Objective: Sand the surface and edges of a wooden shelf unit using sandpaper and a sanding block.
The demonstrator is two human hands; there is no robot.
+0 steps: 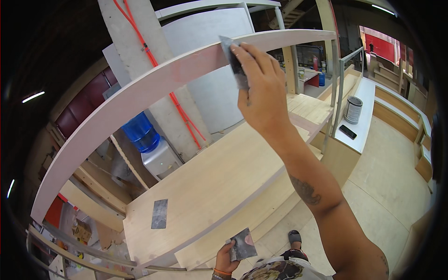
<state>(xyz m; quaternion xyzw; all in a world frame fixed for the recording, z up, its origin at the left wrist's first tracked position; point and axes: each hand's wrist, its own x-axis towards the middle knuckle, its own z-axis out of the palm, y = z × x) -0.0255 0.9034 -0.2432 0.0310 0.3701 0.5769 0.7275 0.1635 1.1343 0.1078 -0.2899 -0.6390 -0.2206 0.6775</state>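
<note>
I'm watching the left hand (225, 261) gripping a smeared plate (243, 247) by its left edge, while the right hand (266, 88) is grasping a blade (232, 58), seemingly against the curved rail (140, 92). Both are looking light, thin, probably springy; I'm favouring their broad sides for hold. A sheet (159, 213) is lying on the board (205, 186), a cooler (161, 156) is standing behind; rightward, a can (353, 110) and phone (347, 131) are resting on a counter (366, 100).

We record one sandpaper sheet (235, 70) between the right hand (263, 88) and the rail (186, 67). Ahead and left of the left hand (225, 260), another lies on the panel (214, 168); the water dispenser (161, 156) stands behind. Right of the right hand, the countertop (368, 109) carries a phone (347, 132), a can (353, 111) behind it.
</note>
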